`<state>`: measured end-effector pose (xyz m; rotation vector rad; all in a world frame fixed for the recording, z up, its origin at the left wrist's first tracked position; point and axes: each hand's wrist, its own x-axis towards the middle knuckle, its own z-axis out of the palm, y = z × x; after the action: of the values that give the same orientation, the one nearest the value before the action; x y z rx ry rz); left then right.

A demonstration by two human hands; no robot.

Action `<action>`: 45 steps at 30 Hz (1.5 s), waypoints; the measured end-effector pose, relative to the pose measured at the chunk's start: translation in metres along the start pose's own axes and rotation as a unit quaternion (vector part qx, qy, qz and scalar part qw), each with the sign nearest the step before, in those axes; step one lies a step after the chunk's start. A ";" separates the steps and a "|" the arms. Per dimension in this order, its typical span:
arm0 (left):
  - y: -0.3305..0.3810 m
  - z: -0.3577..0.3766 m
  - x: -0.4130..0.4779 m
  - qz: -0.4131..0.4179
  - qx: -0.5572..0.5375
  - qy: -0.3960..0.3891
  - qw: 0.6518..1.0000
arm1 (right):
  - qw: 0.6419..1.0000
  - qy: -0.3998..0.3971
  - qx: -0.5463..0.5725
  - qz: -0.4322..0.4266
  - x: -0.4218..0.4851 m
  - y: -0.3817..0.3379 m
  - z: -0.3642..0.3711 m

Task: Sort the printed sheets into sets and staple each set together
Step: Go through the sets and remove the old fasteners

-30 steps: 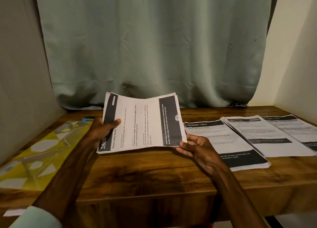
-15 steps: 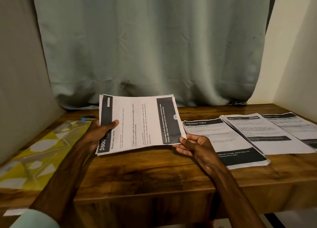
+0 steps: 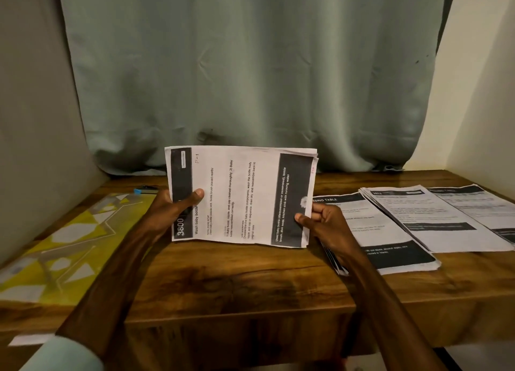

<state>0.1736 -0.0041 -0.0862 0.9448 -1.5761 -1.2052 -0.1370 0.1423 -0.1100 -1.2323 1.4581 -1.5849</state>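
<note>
Step in hand, as judged: set being squared. Both ends of stack of sheets (image 3: pixel 239 198) gripped by left hand (image 3: pixel 172 210) and right hand (image 3: pixel 323 223), raised over surface (image 3: pixel 223 276). Next: stapler needed; none identified.

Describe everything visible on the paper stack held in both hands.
The thin stack of white printed paper sheets is held nearly upright, text running sideways. Black bands cross both short ends; the left one reads "3800", with "Wash baby bottle" beside it. Sheet edges at the top right corner are slightly fanned. The left hand grips the left end, thumb on the front; the right hand pinches the lower right end. Bottom edge nears the brown wooden table; contact unclear.
</note>
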 end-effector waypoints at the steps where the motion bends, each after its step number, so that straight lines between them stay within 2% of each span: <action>1: -0.002 0.000 -0.001 -0.003 -0.001 -0.004 1.000 | 1.000 0.001 0.003 0.002 -0.002 0.003 0.001; 13: -0.012 0.004 -0.005 -0.017 -0.001 0.007 1.000 | 1.000 -0.003 -0.014 -0.004 -0.007 0.008 0.006; 17: -0.002 0.002 0.002 -0.031 0.034 0.010 0.999 | 0.997 -0.031 0.064 0.034 -0.008 0.002 0.004; 20: 0.016 -0.006 0.016 -0.042 0.087 -0.039 0.995 | 0.990 -0.048 0.121 0.058 -0.009 -0.006 -0.003; 24: 0.036 -0.008 0.041 -0.019 0.166 -0.086 0.982 | 0.991 -0.042 0.105 0.066 -0.002 -0.010 -0.014; 29: 0.063 0.005 0.064 -0.002 0.272 -0.210 0.939 | 0.984 -0.121 0.005 0.134 0.012 -0.015 -0.035; 33: 0.072 0.026 0.077 -0.009 0.300 -0.282 0.911 | 0.956 -0.218 -0.113 0.161 0.028 -0.028 -0.034; 36: 0.085 0.054 0.079 -0.021 0.329 -0.337 0.882 | 0.951 -0.241 -0.102 0.163 0.033 -0.033 -0.012; 38: 0.087 0.069 0.085 -0.012 0.360 -0.354 0.863 | 0.961 -0.220 -0.062 0.153 0.037 -0.028 0.001; 40: 0.080 0.070 0.093 0.031 0.391 -0.309 0.866 | 0.971 -0.181 -0.012 0.158 0.039 -0.016 0.007; 43: 0.047 0.058 0.089 0.155 0.411 -0.087 0.894 | 0.978 -0.095 0.060 0.175 0.037 0.002 0.011; 45: 0.027 0.052 0.054 0.127 0.340 0.034 0.931 | 0.976 -0.044 0.114 0.182 0.033 0.013 0.014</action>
<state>0.1068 -0.0339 -0.0549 1.1412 -2.0299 -0.4268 -0.1372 0.1049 -0.1163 -0.8377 1.3145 -1.3830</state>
